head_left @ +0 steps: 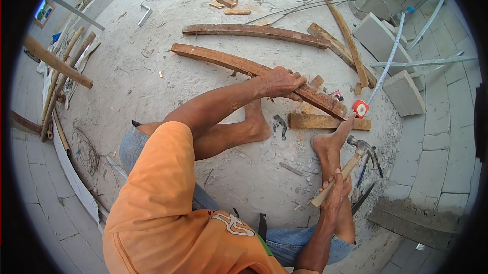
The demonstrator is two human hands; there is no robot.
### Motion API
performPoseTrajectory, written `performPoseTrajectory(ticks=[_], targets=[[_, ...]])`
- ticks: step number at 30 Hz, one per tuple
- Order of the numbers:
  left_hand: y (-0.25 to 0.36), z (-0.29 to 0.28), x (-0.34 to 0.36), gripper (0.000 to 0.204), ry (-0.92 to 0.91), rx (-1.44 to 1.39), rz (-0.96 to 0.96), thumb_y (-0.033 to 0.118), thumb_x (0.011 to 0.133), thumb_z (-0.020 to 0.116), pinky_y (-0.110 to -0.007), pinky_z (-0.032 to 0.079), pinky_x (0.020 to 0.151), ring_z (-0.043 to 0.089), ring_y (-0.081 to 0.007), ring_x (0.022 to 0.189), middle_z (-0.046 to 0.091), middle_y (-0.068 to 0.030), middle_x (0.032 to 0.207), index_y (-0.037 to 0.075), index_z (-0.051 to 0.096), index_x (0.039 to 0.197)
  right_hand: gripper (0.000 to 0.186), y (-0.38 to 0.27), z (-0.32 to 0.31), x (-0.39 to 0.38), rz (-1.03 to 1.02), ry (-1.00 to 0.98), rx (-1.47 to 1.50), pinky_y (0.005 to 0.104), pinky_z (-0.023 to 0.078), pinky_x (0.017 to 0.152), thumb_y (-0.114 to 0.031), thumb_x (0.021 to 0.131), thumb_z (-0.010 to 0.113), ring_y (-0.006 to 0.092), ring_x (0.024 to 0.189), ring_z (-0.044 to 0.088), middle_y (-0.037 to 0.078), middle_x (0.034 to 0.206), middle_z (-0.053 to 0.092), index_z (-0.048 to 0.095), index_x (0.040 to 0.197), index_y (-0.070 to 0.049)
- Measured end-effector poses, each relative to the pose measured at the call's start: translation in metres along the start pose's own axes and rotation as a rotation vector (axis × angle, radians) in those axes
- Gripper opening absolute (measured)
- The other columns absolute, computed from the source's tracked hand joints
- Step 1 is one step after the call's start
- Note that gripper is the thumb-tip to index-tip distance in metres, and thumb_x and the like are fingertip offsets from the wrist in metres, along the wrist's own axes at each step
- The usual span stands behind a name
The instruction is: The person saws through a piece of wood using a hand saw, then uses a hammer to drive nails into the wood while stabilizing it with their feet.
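Note:
My left hand presses down on a long, weathered wooden plank that lies slanted across the concrete floor. The plank's near end rests over a short wooden block. My right hand grips the wooden handle of a claw hammer, whose head is up beside my right foot. My left foot lies just below the plank.
A second curved plank lies farther off. A red tape measure with its tape pulled out sits by the block, and pincers lie between my feet. Grey concrete blocks stand at right, bamboo poles at left, thin steel rods at top.

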State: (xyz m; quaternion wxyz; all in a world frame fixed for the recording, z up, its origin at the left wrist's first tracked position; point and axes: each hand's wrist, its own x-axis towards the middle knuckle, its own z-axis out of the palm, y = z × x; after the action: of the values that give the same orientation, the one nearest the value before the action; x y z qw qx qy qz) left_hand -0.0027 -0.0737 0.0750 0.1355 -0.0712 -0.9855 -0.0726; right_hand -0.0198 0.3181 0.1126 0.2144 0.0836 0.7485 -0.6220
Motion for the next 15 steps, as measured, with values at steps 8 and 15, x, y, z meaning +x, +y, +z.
performPoseTrajectory(ticks=[8, 15], targets=[[0.002, -0.027, -0.005, 0.059, 0.053, 0.045, -0.128, 0.042, 0.078, 0.084, -0.042, 0.057, 0.068, 0.07, -0.035, 0.089, 0.067, -0.0143, 0.098, 0.003, 0.053, 0.108, 0.031, -0.006, 0.001, 0.001, 0.009, -0.049, 0.031, 0.0292, 0.044, 0.04, -0.027, 0.097, 0.065, 0.0128, 0.049, 0.052, 0.005, 0.078, 0.051, 0.045, 0.11, -0.007], [0.018, -0.022, -0.011, 0.059, 0.291, -0.034, -0.021, 0.019, 0.07, 0.087, -0.043, 0.059, 0.076, 0.07, -0.0385, 0.096, 0.068, -0.0179, 0.113, 0.001, 0.049, 0.112, 0.028, -0.043, -0.025, -0.027, -0.123, 0.023, 0.103, 0.0289, 0.045, 0.039, -0.022, 0.095, 0.067, 0.0127, 0.047, 0.053, 0.005, 0.074, 0.053, 0.048, 0.104, -0.004]])
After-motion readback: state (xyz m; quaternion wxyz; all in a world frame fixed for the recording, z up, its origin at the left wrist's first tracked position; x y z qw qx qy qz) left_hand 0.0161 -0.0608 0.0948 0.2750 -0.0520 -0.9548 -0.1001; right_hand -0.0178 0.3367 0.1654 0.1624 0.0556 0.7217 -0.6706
